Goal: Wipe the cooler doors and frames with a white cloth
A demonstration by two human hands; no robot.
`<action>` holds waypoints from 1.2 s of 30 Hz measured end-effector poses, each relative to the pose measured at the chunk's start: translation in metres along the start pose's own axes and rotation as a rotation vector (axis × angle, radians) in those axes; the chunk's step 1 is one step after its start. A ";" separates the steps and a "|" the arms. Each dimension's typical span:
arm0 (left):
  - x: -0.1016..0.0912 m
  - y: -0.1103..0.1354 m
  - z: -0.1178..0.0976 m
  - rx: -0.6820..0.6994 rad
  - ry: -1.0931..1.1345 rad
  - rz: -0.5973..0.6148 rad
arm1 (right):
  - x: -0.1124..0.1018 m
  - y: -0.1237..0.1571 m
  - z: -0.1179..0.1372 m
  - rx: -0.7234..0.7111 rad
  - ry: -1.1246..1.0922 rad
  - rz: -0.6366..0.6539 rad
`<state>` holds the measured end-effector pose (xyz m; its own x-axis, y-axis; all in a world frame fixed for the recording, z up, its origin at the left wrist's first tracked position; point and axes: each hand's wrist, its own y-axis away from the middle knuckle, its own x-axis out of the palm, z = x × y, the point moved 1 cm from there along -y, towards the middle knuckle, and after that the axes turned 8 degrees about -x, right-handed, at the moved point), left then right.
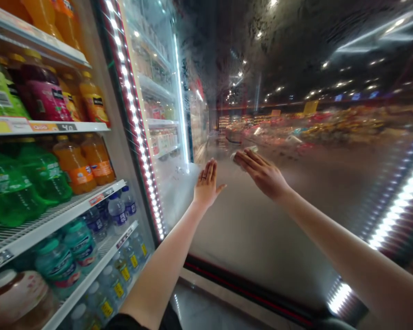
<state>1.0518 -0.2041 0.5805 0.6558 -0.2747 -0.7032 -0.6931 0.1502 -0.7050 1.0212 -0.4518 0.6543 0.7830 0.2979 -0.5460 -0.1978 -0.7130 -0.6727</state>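
Bare forearms (168, 270), black sleeve (137, 322)
A thin dark ring (205, 173) circles a finger of the left hand (206, 185); the sleeve ends well below the ring.

fogged glass door (268, 229), glossy plastic bottles (74, 165), white metal wire shelf (44, 224)

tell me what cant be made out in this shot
In the head view:
The pale thing at the right hand: its fingers cover it, so what it is stays unclear.
The shop displays: blurred by the fogged glass door.
The water bottles: labels too small to read.
The jar: cut off by the picture's edge.
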 end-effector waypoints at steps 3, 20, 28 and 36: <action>-0.013 -0.001 -0.006 -0.018 -0.041 0.041 | -0.015 0.024 -0.009 0.017 0.052 0.000; -0.015 -0.014 -0.091 0.260 -0.024 -0.088 | -0.036 0.060 -0.039 0.188 0.142 -0.078; -0.027 -0.031 -0.123 0.293 0.063 -0.212 | -0.037 0.069 -0.040 0.144 0.087 -0.051; -0.029 -0.032 -0.143 0.431 0.127 -0.192 | -0.056 0.119 -0.054 0.304 0.150 -0.339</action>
<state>1.0116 -0.3370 0.6367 0.6997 -0.4454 -0.5586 -0.3580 0.4580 -0.8137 0.9857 -0.5874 0.6315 0.9052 0.3707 -0.2078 -0.0629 -0.3668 -0.9282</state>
